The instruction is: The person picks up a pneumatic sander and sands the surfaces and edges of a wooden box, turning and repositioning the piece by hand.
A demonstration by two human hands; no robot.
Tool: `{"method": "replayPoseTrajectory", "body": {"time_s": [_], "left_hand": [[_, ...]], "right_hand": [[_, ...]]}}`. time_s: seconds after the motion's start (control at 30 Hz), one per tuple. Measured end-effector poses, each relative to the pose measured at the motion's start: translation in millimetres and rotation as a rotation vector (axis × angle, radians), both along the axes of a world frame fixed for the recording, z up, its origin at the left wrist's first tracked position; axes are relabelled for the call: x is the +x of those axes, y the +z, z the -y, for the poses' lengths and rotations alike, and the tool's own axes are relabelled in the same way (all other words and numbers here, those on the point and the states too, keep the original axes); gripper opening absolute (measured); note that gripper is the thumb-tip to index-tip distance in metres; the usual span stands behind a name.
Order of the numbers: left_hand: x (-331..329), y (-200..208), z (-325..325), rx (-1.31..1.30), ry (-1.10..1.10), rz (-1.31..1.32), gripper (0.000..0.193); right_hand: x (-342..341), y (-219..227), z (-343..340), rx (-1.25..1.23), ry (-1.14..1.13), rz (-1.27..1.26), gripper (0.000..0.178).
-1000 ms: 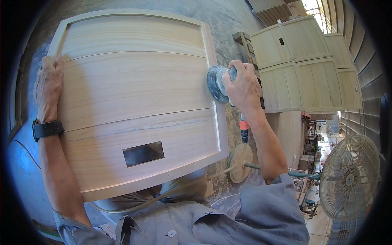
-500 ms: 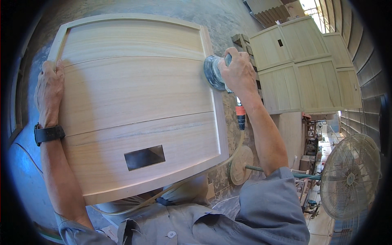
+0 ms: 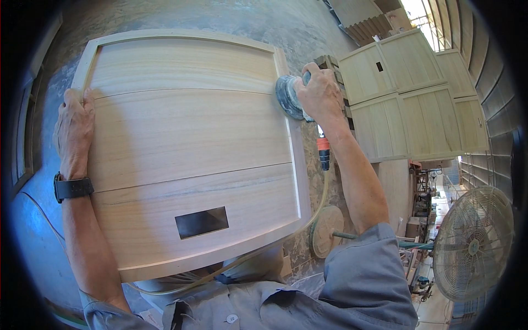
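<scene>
A pale wooden panel (image 3: 187, 148) with a raised frame and a small rectangular cut-out (image 3: 202, 222) lies in front of me. My left hand (image 3: 74, 129) grips its left edge; a dark watch (image 3: 71, 188) sits on that wrist. My right hand (image 3: 319, 93) holds a round grey air sander (image 3: 289, 98) against the panel's right frame rail, near the upper corner. A yellowish hose (image 3: 324, 187) with an orange fitting (image 3: 323, 147) hangs from the sander and curves under the panel.
Several similar wooden panels (image 3: 407, 104) are stacked at the right. A standing fan (image 3: 473, 242) is at the lower right beside a round wooden disc (image 3: 325, 231). Grey concrete floor (image 3: 220, 16) surrounds the work. Workshop clutter sits far right.
My right hand has slid the sander up along the right frame rail toward the top corner. My left hand has stayed on the left edge.
</scene>
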State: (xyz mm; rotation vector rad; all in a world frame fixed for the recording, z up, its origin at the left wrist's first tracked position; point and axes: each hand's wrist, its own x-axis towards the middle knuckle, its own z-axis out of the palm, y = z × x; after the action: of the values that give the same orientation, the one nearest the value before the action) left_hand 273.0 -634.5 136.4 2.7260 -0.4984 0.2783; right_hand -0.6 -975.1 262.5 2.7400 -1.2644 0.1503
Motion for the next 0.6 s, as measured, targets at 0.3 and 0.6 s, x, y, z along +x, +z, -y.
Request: {"method": "replayPoseTrajectory", "body": {"time_s": [0.3, 0.6], "left_hand": [[-7.4, 7.3, 2.1, 0.003, 0.008, -0.024, 0.042], [-10.2, 11.0, 2.8, 0.036, 0.071, 0.014, 0.040]], "right_hand": [[15.6, -1.5, 9.0, -0.001, -0.001, 0.020, 0.042], [49.0, 0.2, 15.8, -0.017, -0.031, 0.014, 0.043]]}}
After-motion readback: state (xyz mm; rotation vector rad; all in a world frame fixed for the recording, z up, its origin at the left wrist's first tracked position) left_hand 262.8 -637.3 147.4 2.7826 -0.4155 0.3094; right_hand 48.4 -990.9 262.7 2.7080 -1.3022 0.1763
